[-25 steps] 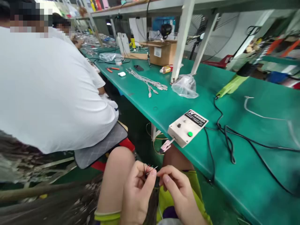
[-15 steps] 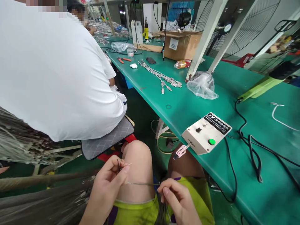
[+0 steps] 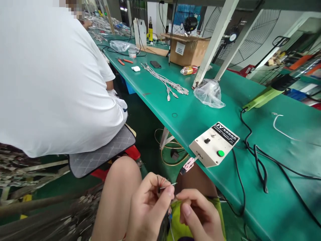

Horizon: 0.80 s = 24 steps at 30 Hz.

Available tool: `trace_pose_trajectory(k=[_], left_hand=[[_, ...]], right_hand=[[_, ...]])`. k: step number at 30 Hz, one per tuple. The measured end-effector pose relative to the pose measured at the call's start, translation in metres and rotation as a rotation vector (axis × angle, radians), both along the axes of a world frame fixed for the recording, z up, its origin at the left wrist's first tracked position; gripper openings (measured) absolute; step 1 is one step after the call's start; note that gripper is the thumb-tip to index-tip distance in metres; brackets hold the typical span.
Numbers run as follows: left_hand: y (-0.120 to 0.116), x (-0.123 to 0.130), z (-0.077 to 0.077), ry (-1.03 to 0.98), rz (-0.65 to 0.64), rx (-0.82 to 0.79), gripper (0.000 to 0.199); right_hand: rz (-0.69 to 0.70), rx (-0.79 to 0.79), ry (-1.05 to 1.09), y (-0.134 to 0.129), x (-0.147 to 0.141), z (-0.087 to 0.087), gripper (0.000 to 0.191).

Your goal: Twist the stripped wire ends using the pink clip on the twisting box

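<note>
Thin wires (image 3: 160,187), dark, red and white, stick out between the thumb and fingers of my left hand (image 3: 150,204), which is closed on them above my lap. Right beside it, my right hand (image 3: 199,212) has its fingers curled near the wire ends; whether it pinches a strand is too small to tell. A grey cable with a bit of blue (image 3: 170,217) hangs below between the hands. Just beyond them, at the table edge, sits a white control box (image 3: 214,144) with a green button, a black knob and a pink clip (image 3: 188,165) on its shaft.
The green table (image 3: 160,103) holds a cable bundle (image 3: 165,80), a plastic bag (image 3: 210,93), a bottle (image 3: 189,70), pliers (image 3: 125,61), a cardboard box (image 3: 188,50) and a green-handled tool (image 3: 265,95) with black cords. A person in a white shirt (image 3: 57,80) sits at left.
My left hand has moved right, up against my right hand, closing the gap across which a strand was stretched. The view has shifted slightly, and my left knee appears further left.
</note>
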State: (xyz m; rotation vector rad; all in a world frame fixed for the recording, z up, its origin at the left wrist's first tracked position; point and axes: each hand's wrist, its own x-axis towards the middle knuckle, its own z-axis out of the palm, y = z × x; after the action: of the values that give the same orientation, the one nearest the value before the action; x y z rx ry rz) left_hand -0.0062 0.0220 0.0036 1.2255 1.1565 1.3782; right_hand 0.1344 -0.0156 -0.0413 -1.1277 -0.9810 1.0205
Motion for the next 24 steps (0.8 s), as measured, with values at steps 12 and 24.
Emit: trace_pose_trajectory(k=[12, 24], left_hand=[[-0.004, 0.011, -0.030, -0.060, -0.146, 0.063, 0.030], [0.002, 0.022, -0.010, 0.046, -0.044, 0.063, 0.036]], right_hand=[[0.135, -0.040, 0.461, 0.019, -0.001, -0.008, 0.015], [0.005, -0.014, 0.426, 0.030, 0.004, 0.007, 0.031]])
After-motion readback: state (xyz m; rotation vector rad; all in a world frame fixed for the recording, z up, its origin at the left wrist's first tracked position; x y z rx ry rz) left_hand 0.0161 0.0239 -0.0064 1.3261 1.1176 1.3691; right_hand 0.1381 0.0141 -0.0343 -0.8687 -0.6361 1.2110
